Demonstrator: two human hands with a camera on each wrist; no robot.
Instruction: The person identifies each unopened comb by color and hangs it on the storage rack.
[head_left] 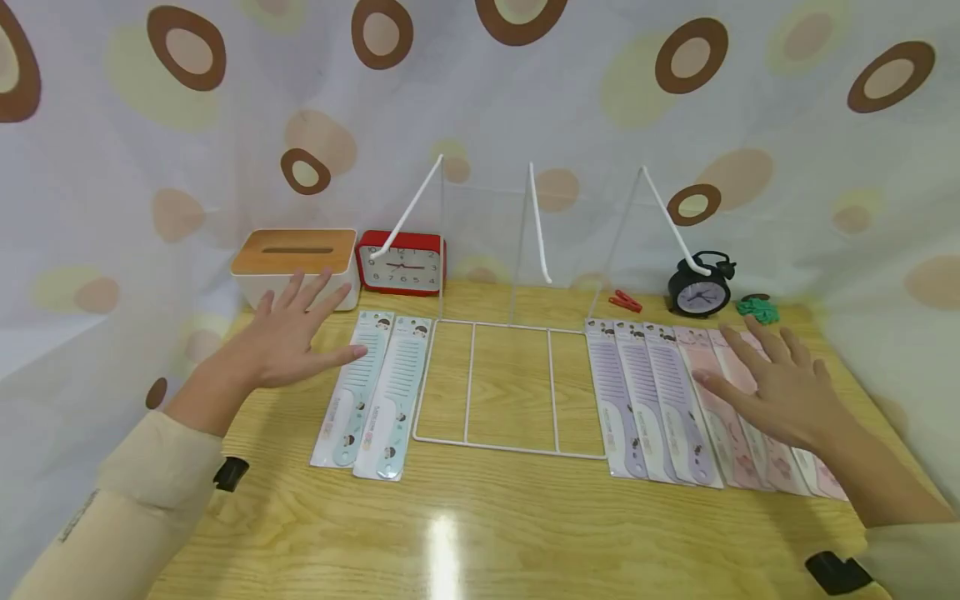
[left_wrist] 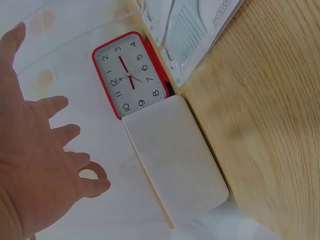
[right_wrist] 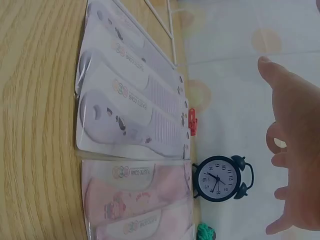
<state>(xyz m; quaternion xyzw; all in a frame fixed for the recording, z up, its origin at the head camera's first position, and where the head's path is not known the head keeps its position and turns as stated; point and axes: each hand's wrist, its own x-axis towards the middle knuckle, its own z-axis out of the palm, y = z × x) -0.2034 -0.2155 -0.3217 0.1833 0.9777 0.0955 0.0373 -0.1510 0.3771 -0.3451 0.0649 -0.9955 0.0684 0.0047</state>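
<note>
My left hand (head_left: 288,337), fingers spread and holding nothing, hovers near two packaged green combs (head_left: 378,392) at the left of the table. On the other side my right hand (head_left: 783,392) is spread in the same way over a row of packaged combs, also holding nothing. That row has several purple combs (head_left: 651,400) next to the rack and several pink combs (right_wrist: 137,195) further right, partly hidden under the hand in the head view. Between the two groups stands a white wire rack (head_left: 510,450) with three upright prongs slanting forward.
Behind the left hand are a white tissue box (head_left: 300,250) with a wooden lid and a red rectangular clock (head_left: 402,265). Toward the back right sit a red clip (head_left: 625,301), a black alarm clock (head_left: 699,287) and a small green item (head_left: 757,310). A patterned curtain (head_left: 487,100) encloses the table.
</note>
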